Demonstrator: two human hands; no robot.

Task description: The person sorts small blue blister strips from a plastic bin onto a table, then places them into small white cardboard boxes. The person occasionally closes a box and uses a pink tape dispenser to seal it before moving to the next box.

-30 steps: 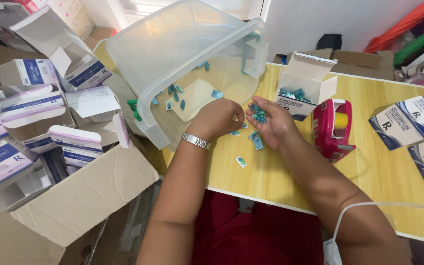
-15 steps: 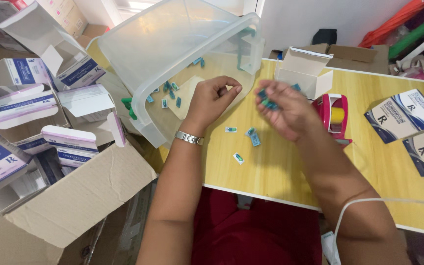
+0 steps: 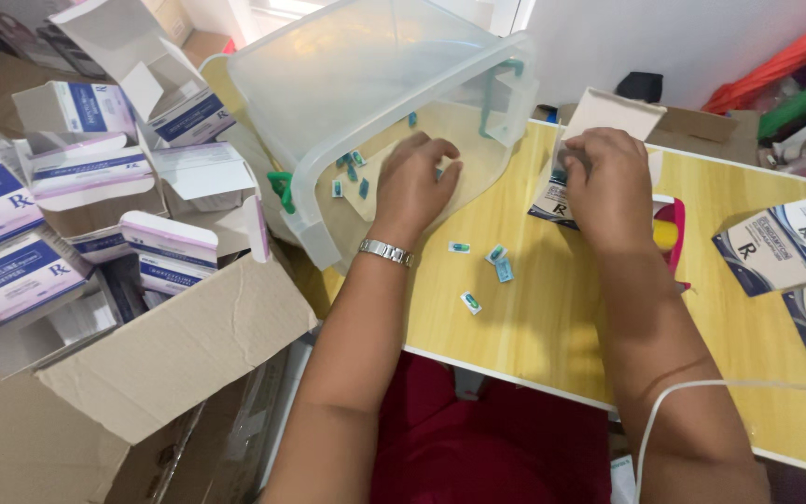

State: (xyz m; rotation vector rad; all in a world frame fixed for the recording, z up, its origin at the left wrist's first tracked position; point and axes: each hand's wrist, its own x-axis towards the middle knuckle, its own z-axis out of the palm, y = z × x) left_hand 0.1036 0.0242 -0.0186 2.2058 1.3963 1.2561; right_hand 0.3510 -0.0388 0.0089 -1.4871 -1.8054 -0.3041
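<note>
My left hand (image 3: 417, 182), a metal watch (image 3: 385, 251) on its wrist, reaches into the mouth of a clear plastic bin (image 3: 366, 103) tipped on its side, fingers spread over small teal packets (image 3: 352, 173) lying inside. My right hand (image 3: 608, 187) is curled over an open white carton (image 3: 566, 191) standing on the yellow table (image 3: 534, 317); whether it holds packets is hidden. Several loose teal packets (image 3: 496, 261) lie on the table between my arms.
A large cardboard box (image 3: 151, 345) at the left holds many white and blue cartons (image 3: 11, 271). Flat cartons (image 3: 781, 243) lie at the right table edge. A pink tape dispenser (image 3: 672, 233) sits behind my right hand. A white cord (image 3: 701, 392) crosses my right forearm.
My left hand has moved from the table into the bin's mouth. My right hand has moved right from the loose packets to the open white carton.
</note>
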